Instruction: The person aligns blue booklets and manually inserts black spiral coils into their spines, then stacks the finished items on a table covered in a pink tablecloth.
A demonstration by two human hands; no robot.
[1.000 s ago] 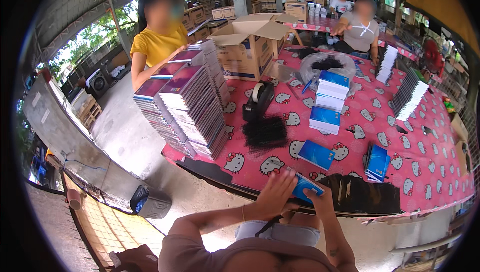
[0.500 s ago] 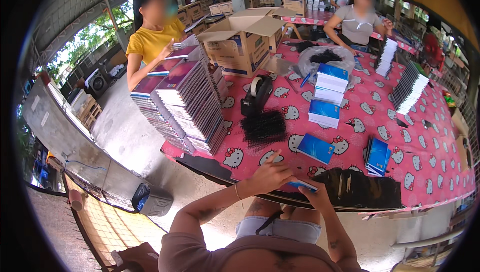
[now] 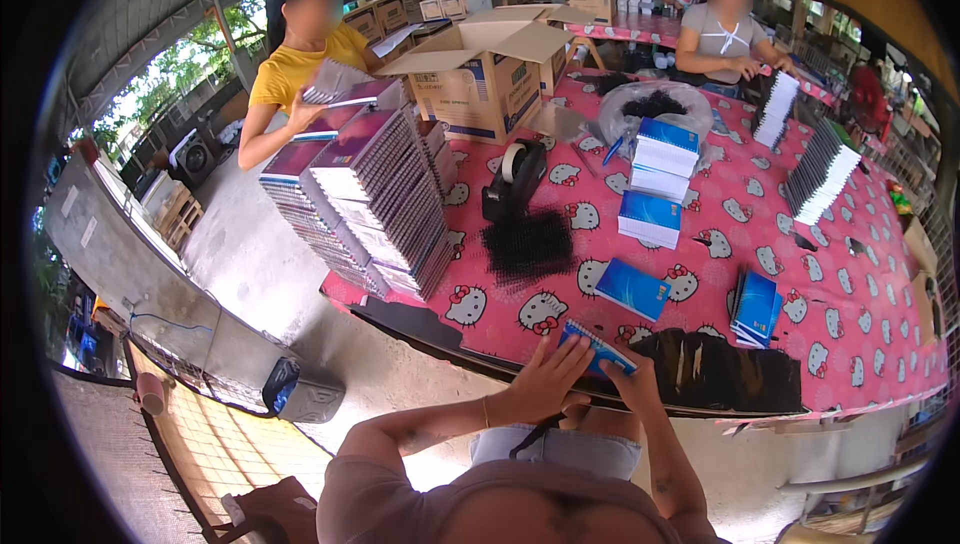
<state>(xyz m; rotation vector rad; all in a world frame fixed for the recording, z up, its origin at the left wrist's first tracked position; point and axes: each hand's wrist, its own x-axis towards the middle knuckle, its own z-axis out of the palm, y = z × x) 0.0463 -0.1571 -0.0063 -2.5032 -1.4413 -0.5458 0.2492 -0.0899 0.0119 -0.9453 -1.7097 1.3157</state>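
At the table's near edge I hold a small blue notebook (image 3: pixel 600 348) between my two hands, tilted, with a dark coil along its far edge. My left hand (image 3: pixel 545 381) lies over its left part, fingers pressed on the cover. My right hand (image 3: pixel 633 384) grips the right end, thumb on top. Just beyond lies another blue notebook (image 3: pixel 633 290) flat on the pink cloth. Black plastic coils (image 3: pixel 527 247) sit in a bunch farther off to the left. A few blue notebooks (image 3: pixel 755 306) are piled to the right.
Tall stacks of spiral notebooks (image 3: pixel 375 204) stand at the left, near a tape dispenser (image 3: pixel 513 179) and an open carton (image 3: pixel 470 94). Blue notebook stacks (image 3: pixel 650 214) rise mid-table, by a plastic bag (image 3: pixel 690 104). Two co-workers (image 3: pixel 285 74) stand across the table.
My left hand has come down onto the notebook, which now shows more of its cover and coil. The yellow-shirted co-worker's hand has lowered; the other co-worker's hands have moved to a stack.
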